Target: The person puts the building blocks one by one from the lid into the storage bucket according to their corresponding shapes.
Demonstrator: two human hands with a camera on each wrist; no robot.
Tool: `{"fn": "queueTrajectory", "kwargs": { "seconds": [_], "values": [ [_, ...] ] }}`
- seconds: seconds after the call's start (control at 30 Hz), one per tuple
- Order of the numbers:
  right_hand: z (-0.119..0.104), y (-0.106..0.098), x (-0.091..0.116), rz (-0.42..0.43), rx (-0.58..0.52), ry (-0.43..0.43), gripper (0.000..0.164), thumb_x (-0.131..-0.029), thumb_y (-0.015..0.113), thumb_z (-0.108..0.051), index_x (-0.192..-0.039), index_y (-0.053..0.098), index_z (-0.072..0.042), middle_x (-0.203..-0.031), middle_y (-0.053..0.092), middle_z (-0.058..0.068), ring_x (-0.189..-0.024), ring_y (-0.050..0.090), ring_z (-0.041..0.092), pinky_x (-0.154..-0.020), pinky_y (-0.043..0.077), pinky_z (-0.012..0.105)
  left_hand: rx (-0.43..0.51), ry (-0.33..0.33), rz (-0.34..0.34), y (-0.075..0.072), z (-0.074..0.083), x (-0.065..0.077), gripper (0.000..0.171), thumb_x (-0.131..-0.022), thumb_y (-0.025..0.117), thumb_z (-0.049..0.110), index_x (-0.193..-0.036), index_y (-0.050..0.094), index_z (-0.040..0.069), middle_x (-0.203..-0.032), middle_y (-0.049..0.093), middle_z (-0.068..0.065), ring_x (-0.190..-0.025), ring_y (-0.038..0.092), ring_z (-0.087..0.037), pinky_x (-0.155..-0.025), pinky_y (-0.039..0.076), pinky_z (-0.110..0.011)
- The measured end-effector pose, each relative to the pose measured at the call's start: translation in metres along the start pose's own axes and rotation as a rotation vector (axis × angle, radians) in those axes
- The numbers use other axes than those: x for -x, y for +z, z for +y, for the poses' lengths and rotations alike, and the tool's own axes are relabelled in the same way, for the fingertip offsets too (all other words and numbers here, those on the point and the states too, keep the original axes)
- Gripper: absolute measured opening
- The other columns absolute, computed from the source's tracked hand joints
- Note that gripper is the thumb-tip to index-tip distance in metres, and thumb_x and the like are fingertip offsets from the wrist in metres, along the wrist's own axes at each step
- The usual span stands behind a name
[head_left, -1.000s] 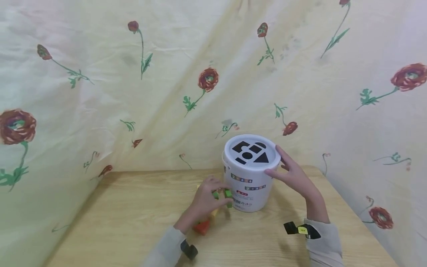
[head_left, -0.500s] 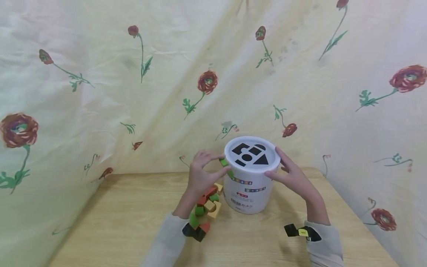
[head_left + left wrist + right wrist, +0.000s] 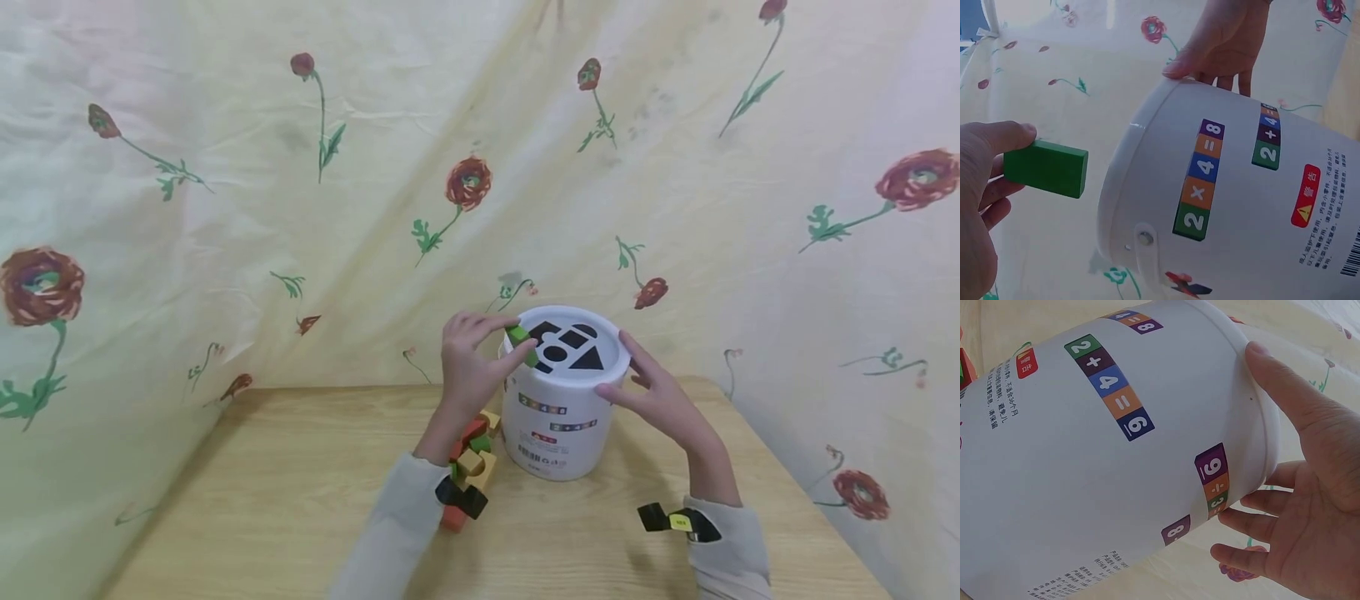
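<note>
My left hand [image 3: 468,358] pinches a green rectangular block [image 3: 518,334] between thumb and fingers, up at the left rim of a white bucket [image 3: 558,446]. In the left wrist view the block [image 3: 1044,167] is held a little off the lid's edge. The bucket stands upright, and its white lid [image 3: 572,374] has several black shaped holes. Against the right rim rests my right hand [image 3: 663,400], thumb and fingers spread. The right wrist view shows its thumb [image 3: 1285,378] on the rim and the fingertips along the bucket's side.
Several red, yellow and green blocks [image 3: 480,471] lie in a pile left of the bucket, partly hidden by the left forearm. The wooden table [image 3: 300,475] reaches back to a flowered cloth [image 3: 375,208] hanging behind it.
My left hand has risen from beside the block pile with the green block, then moved right to the lid's edge. My right hand stays at the bucket's rim.
</note>
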State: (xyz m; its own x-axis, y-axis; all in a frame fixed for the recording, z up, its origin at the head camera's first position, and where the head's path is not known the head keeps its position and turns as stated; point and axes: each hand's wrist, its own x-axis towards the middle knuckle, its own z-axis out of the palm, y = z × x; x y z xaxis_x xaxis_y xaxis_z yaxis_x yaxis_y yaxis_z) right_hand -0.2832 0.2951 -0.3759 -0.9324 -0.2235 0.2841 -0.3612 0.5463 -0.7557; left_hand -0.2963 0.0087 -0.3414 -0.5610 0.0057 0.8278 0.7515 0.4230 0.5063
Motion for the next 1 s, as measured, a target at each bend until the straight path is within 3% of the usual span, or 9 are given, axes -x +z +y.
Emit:
{"fn": "queueTrajectory", "kwargs": {
  "seconds": [0.37, 0.83, 1.0],
  "values": [
    [0.002, 0.003, -0.001, -0.003, 0.000, -0.005, 0.098, -0.091, 0.076, -0.034, -0.165, 0.012, -0.019, -0.171, 0.015, 0.013, -0.155, 0.017, 0.046, -0.115, 0.025, 0.072, -0.185, 0.045, 0.017, 0.018, 0.001, 0.002, 0.032, -0.077, 0.089, 0.031, -0.102, 0.079, 0.013, -0.104, 0.077, -0.003, -0.101, 0.058, -0.023, -0.105, 0.042, -0.050],
    [0.003, 0.001, 0.000, 0.005, -0.008, -0.008, 0.098, -0.091, 0.076, -0.032, -0.165, 0.013, -0.017, -0.170, 0.018, 0.015, -0.155, 0.017, 0.046, -0.115, 0.024, 0.072, -0.286, 0.095, -0.058, 0.028, 0.001, 0.000, 0.034, -0.078, 0.089, 0.037, -0.103, 0.079, 0.016, -0.104, 0.078, -0.001, -0.102, 0.059, -0.020, -0.112, 0.038, -0.051],
    [0.003, -0.002, 0.000, 0.008, 0.001, -0.002, 0.099, -0.091, 0.076, -0.033, -0.165, 0.012, -0.016, -0.170, 0.017, 0.015, -0.154, 0.017, 0.046, -0.115, 0.024, 0.071, -0.279, 0.095, -0.082, 0.031, 0.001, -0.001, 0.035, -0.078, 0.089, 0.036, -0.103, 0.079, 0.015, -0.103, 0.079, -0.001, -0.103, 0.059, -0.021, -0.113, 0.036, -0.052]
  ]
}}
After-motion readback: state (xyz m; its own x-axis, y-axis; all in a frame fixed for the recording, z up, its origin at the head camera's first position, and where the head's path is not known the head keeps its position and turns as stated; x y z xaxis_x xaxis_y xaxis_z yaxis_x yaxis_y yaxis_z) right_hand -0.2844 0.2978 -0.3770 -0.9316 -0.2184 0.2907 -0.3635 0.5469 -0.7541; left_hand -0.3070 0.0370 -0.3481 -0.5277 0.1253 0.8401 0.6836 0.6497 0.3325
